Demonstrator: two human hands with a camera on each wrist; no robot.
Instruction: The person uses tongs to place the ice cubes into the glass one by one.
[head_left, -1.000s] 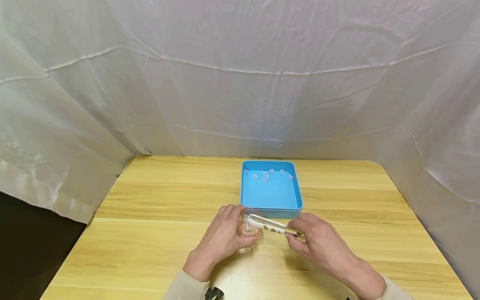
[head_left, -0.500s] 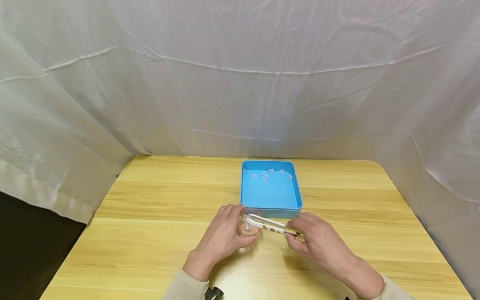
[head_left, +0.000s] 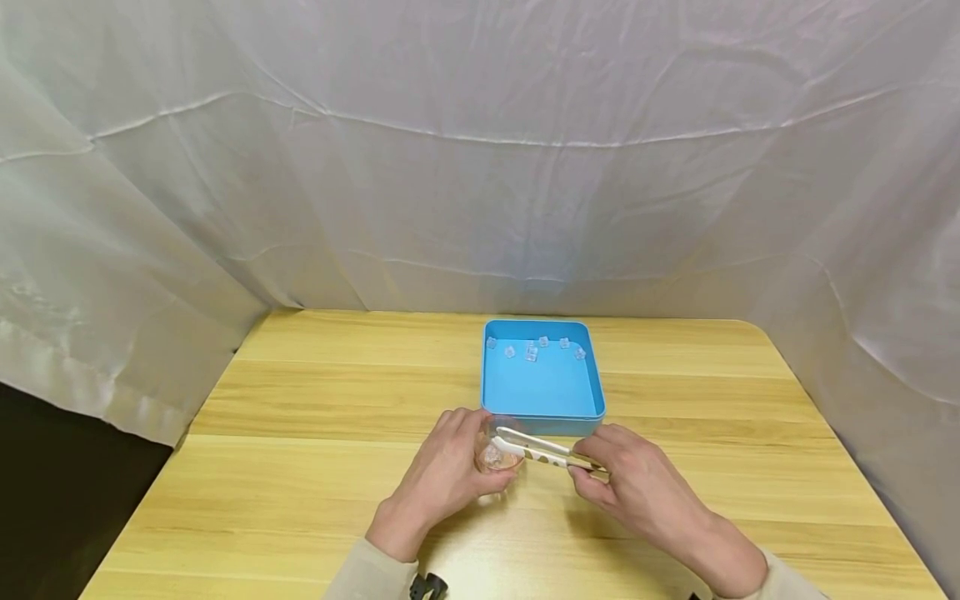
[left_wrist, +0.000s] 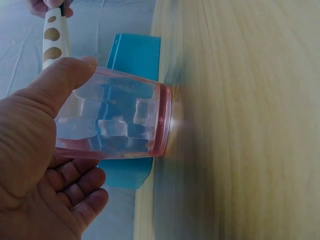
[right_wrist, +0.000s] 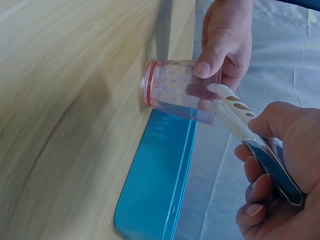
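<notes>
My left hand point(head_left: 442, 475) grips a clear, pink-tinted cup point(left_wrist: 115, 115) standing upright on the table, thumb on one side and fingers on the other. Several clear cubes point(left_wrist: 145, 111) lie inside, near its bottom. White tongs with gold spots point(head_left: 536, 448) are held in my right hand point(head_left: 648, 492), between thumb and fingers. In the right wrist view the tips of the tongs point(right_wrist: 225, 102) are at the cup's mouth, slightly apart, and no cube shows between them.
Just behind the cup sits a blue tray point(head_left: 543, 417) with several clear cubes point(head_left: 531, 354) toward its back. The wooden table point(head_left: 337, 400) extends to both sides, with a pale curtain point(head_left: 480, 208) behind it.
The clear cube at the tips of the tongs has dropped into the cup, and the tips now stand apart without it. Both hands have stayed nearly still.
</notes>
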